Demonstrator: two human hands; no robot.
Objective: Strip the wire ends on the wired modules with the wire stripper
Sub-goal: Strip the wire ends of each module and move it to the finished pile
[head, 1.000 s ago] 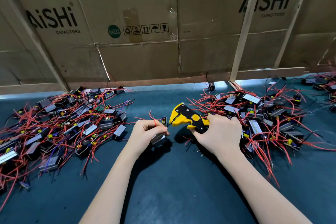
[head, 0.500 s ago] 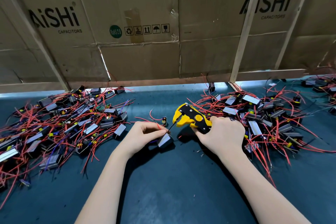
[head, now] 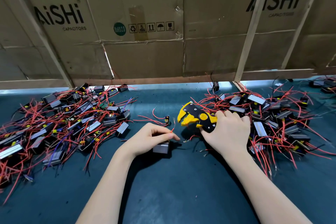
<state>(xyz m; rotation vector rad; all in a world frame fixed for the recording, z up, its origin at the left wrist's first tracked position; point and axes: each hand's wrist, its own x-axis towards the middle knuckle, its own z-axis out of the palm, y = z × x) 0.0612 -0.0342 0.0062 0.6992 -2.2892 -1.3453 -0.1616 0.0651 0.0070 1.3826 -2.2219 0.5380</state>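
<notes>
At the centre of the frame, the left hand (head: 151,137) pinches a red wire (head: 171,130) above a small grey wired module (head: 161,147) resting on the dark mat (head: 181,187). Just to its right, the right hand (head: 228,131) grips a yellow-and-black wire stripper (head: 197,119) — jaws apart, pointing left, clear of the wire. The step looks like feeding the next end in — the tip must seat between the jaws before squeezing.

module heap (head: 60,123) left | module heap (head: 272,120) right | wire stripper (head: 197,119) between | cardboard wall (head: 145,56) behind
</notes>
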